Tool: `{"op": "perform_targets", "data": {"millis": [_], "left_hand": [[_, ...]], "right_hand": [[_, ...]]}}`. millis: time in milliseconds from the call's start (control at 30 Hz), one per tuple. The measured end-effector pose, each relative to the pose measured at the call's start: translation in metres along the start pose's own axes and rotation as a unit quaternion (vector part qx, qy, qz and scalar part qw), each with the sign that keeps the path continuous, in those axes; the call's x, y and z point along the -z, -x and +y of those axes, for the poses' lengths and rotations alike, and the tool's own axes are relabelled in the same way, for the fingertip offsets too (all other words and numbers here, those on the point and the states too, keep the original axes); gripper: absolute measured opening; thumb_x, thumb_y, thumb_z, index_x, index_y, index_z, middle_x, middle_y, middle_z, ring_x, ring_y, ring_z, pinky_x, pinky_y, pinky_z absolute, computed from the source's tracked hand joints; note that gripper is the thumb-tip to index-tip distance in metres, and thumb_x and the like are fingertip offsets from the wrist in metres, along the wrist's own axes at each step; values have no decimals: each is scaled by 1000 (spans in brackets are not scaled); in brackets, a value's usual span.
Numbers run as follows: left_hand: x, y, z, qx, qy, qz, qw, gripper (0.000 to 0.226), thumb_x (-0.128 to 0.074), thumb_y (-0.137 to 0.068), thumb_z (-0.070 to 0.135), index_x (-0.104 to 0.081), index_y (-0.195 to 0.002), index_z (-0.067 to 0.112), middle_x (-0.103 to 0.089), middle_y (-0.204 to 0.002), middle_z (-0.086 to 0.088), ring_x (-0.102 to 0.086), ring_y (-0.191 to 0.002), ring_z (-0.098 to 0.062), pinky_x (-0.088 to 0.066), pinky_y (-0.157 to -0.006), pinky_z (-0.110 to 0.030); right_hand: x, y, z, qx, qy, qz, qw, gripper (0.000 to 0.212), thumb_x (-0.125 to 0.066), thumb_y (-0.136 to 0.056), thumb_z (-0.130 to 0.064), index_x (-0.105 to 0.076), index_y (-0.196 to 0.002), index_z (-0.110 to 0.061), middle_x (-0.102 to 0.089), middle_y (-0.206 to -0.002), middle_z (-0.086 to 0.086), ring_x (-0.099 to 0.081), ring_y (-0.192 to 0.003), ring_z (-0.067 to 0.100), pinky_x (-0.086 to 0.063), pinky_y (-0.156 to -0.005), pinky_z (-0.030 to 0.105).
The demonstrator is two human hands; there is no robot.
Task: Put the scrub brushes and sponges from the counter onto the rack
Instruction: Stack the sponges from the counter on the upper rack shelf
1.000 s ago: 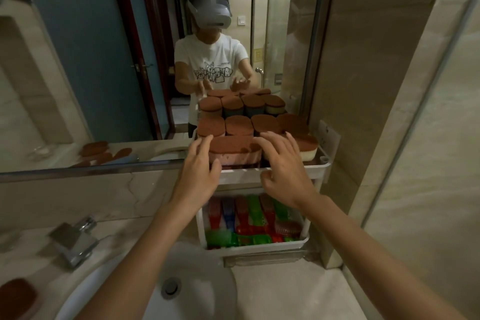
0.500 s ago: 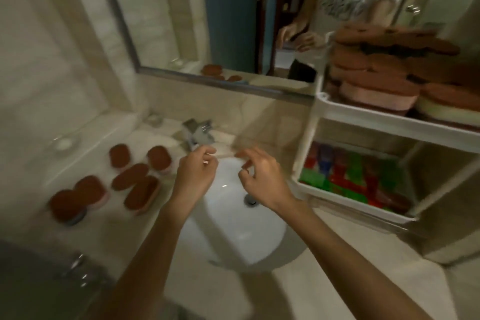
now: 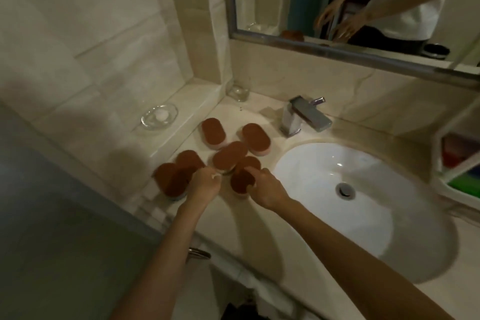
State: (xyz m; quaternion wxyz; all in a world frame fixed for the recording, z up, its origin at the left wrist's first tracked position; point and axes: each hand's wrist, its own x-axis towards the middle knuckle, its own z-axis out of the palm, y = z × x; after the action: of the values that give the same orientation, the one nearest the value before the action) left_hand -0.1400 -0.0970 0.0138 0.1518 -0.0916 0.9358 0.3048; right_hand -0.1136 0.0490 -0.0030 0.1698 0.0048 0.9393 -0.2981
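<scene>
1. Six sponges [image 3: 230, 156] lie clustered on the table [image 3: 259, 215], left of the sink [image 3: 363, 189].
2. Left hand [image 3: 205, 184]: grip loosely curled, empty. Right hand [image 3: 265, 187]: grip touching the nearest sponge [image 3: 240, 181], closure unclear.
3. Pinch the sides, lift straight, carry to the rack [image 3: 441, 184].

Both hands [image 3: 205, 184] [image 3: 265, 187] low — fingers curled.
</scene>
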Motion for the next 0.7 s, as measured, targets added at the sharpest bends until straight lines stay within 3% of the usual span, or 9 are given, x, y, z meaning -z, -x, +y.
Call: {"op": "perform_targets", "data": {"millis": [67,133,267,400,467,533,600,700], "left_hand": [[1,-23,-13,0,-5,-10,1000,28,-46,-89,9,-58,-106,-11,-62,-112,-28,-58,-107,-39,-46,-88,-42],[0,-43,-17,-20,-10,-25,999,34,-47,-89,9,-54,-120,-3,-61,-120,-22,-57,-113,-35,-46,-93,-39],[-14,-76,-20,-88,-18,-75,993,53,-49,-89,8,-41,-141,11,-52,-139,-11,-50,-127,-28,-42,-107,-39],[-25,-97,-15,-125,-94,-91,983,54,-49,-92,13,-34,-143,8,-32,-152,-11,-33,-139,-28,-31,-115,-40],[-28,-103,-12,-120,-115,-95,981,47,-52,-91,13,-42,-136,5,-36,-146,-12,-37,-134,-28,-35,-111,-39],[-30,-106,-10,-119,-130,-91,980,35,-57,-89,17,-53,-122,5,-48,-131,-13,-48,-121,-29,-43,-102,-40],[-33,-107,-12,-106,-132,-93,981,37,-64,-86,19,-53,-118,4,-50,-126,-14,-53,-115,-30,-47,-98,-41],[-38,-106,-15,-68,-75,-111,989,64,-71,-80,16,-38,-132,2,-46,-133,-18,-51,-121,-34,-46,-99,-40]], "right_hand": [[-17,-16,-7,-25,18,-21,999,59,-47,-93,-23,-24,-147,-26,-23,-151,17,-43,-127,39,-38,-107,42],[-30,-30,-10,-47,41,-28,998,59,-45,-93,-25,-21,-147,-32,-9,-157,14,-35,-133,41,-38,-109,46],[-38,-43,-9,-105,64,-45,991,52,-40,-97,-34,-24,-146,-35,0,-159,11,-24,-139,38,-32,-112,47],[-40,-42,-8,-133,39,8,990,41,-40,-97,-33,-43,-137,-22,-20,-153,11,-36,-131,35,-38,-109,42],[-41,-38,-5,-143,17,49,988,32,-46,-96,-30,-56,-120,-11,-34,-141,12,-47,-118,32,-45,-103,37],[-45,-35,0,-162,10,75,984,27,-53,-92,-25,-56,-111,-6,-42,-130,13,-54,-108,30,-50,-95,34],[-48,-31,4,-201,-30,100,974,36,-61,-88,-26,-48,-116,-7,-44,-125,12,-58,-102,29,-53,-87,32],[-48,-31,10,-276,-74,96,954,56,-70,-78,-36,-44,-120,-8,-50,-116,8,-59,-102,26,-51,-80,29]]}}
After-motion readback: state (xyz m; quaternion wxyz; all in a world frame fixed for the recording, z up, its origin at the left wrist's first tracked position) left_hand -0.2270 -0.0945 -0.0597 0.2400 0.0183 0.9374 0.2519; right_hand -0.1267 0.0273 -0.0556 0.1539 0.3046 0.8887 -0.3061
